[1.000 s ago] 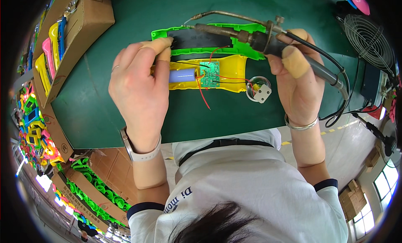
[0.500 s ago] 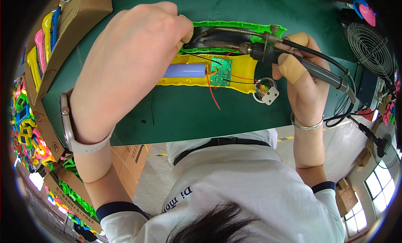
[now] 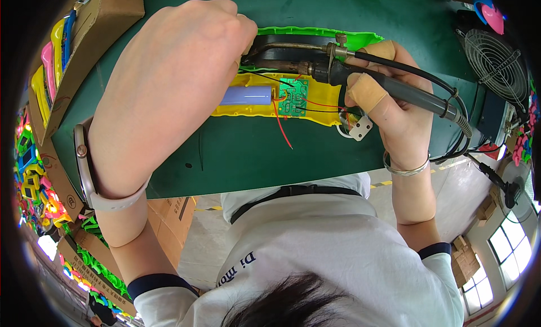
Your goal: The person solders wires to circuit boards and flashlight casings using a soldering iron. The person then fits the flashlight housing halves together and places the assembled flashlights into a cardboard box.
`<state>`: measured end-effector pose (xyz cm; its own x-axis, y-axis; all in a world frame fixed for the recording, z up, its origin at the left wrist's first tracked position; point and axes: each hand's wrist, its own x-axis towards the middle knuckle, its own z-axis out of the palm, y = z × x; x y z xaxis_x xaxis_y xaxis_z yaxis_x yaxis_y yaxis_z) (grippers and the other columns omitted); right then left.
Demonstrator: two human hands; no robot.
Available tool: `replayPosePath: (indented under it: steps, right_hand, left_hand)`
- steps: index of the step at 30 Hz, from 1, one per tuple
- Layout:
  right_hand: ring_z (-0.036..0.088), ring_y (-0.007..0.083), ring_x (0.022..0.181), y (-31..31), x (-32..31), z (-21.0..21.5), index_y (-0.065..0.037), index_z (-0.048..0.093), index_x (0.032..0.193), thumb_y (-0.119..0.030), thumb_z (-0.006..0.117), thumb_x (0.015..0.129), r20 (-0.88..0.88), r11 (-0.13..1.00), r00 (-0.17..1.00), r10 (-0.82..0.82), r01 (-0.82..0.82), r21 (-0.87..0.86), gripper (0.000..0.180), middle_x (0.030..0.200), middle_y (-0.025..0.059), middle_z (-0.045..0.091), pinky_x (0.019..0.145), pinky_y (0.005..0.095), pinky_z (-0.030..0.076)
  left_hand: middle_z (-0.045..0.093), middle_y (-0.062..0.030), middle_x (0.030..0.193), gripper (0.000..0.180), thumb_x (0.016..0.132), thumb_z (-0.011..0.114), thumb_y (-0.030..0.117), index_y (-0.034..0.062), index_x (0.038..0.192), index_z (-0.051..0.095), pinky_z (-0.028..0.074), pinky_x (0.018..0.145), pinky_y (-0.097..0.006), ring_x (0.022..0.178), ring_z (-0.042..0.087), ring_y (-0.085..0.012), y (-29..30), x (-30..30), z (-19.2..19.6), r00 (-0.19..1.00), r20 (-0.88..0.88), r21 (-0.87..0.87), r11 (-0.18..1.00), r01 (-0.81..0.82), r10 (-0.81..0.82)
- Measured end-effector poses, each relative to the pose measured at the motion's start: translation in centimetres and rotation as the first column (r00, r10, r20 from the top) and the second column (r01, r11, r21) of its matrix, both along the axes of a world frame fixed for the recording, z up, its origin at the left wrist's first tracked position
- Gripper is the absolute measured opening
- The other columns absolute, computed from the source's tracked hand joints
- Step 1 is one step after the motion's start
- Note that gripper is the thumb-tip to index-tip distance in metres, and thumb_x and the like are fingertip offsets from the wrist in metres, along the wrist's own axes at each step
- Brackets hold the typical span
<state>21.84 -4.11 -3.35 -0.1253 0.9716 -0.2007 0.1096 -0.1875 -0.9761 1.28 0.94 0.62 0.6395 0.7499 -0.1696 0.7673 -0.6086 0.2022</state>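
Note:
A yellow plastic shell point(image 3: 322, 110) lies on the green table point(image 3: 248, 158), holding a pale blue cylindrical battery point(image 3: 245, 94) and a small green circuit board point(image 3: 293, 96) with red and black wires. My right hand point(image 3: 389, 110) grips the black handle of a soldering iron point(image 3: 408, 93), whose metal barrel reaches left above the board. My left hand point(image 3: 169, 90) hovers close to the camera with its back to me. Its curled fingers point down at the shell's left end and their tips are hidden. A bright green shell point(image 3: 315, 32) lies just behind. A small white part point(image 3: 360, 128) hangs on wires beside my right hand.
A cardboard box point(image 3: 107, 11) with yellow, pink and blue plastic pieces stands at the left. A round wire-guard fan point(image 3: 497, 59) sits at the right, a pink heart-shaped piece point(image 3: 494, 18) behind it. Bins of colourful parts point(image 3: 28, 180) are lower left. The iron's cable point(image 3: 451, 152) loops off the table's right edge.
My left hand has lifted off the yellow shell toward the camera and now covers its left end. My right hand holds the iron in much the same place over the board.

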Motion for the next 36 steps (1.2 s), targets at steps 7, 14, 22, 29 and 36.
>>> replayPosePath:
  steps: [7, 14, 22, 29, 36]
  right_hand:
    - [0.054, 0.0061, 0.07, -0.1, 0.2, -0.1, 0.003, 0.06, 0.089, -0.011, 0.067, 0.071, 0.024, 1.0, 1.0, 0.004, -0.003, -0.016, 0.024, 0.083, 0.0024, 0.059, 0.064, 0.018, 0.044]
    - [0.056, 0.0091, 0.068, -0.2, 1.3, -0.2, 0.004, 0.057, 0.092, -0.01, 0.065, 0.073, -0.141, 0.998, 0.988, -0.058, 0.055, -0.025, 0.025, 0.082, 0.0056, 0.058, 0.065, 0.0203, 0.045]
    - [0.053, 0.013, 0.059, -0.7, 3.6, -0.6, 0.006, 0.054, 0.098, -0.016, 0.06, 0.08, -0.315, 0.96, 0.92, -0.232, 0.269, 0.08, 0.029, 0.072, 0.007, 0.055, 0.063, 0.0236, 0.042]
    - [0.052, 0.0136, 0.062, -1.2, 3.5, -0.8, 0.005, 0.053, 0.098, -0.016, 0.06, 0.08, -0.34, 0.953, 0.902, -0.267, 0.299, 0.046, 0.029, 0.074, 0.0063, 0.053, 0.061, 0.0232, 0.04]
    - [0.05, 0.0135, 0.063, -1.3, 3.9, -0.9, 0.005, 0.054, 0.098, -0.015, 0.058, 0.08, -0.357, 0.95, 0.892, -0.277, 0.311, 0.04, 0.027, 0.076, 0.0066, 0.053, 0.062, 0.023, 0.039]
  left_hand:
    - [0.047, -0.0126, 0.071, 0.006, 0.067, 0.053, -0.001, 0.0001, 0.071, 0.049, 0.04, 0.059, -0.039, 0.067, 0.051, -0.0302, 0.0, -0.8, -0.8, 1.0, 0.029, 0.037, 0.999, -0.001, 0.0]
    - [0.047, -0.0124, 0.071, 0.004, 0.069, 0.053, 0.0, 0.0004, 0.071, 0.049, 0.04, 0.059, -0.039, 0.068, 0.051, -0.0304, -0.1, -0.8, -0.9, 1.0, 0.026, 0.048, 0.999, -0.006, 0.004]
    - [0.047, -0.012, 0.071, 0.003, 0.07, 0.053, 0.001, 0.0004, 0.071, 0.05, 0.04, 0.059, -0.039, 0.068, 0.051, -0.0301, 0.0, -0.9, -0.7, 1.0, 0.013, 0.038, 0.999, 0.006, -0.007]
    - [0.047, -0.0117, 0.072, 0.003, 0.07, 0.053, 0.001, 0.0006, 0.071, 0.05, 0.041, 0.06, -0.039, 0.068, 0.051, -0.0297, 0.0, -0.8, -0.7, 1.0, -0.004, 0.047, 0.999, 0.013, -0.013]
    - [0.047, -0.0111, 0.072, 0.003, 0.07, 0.054, 0.001, 0.0011, 0.072, 0.051, 0.041, 0.059, -0.038, 0.067, 0.052, -0.0289, -0.1, -0.7, -0.6, 1.0, -0.023, 0.045, 0.999, -0.008, 0.009]
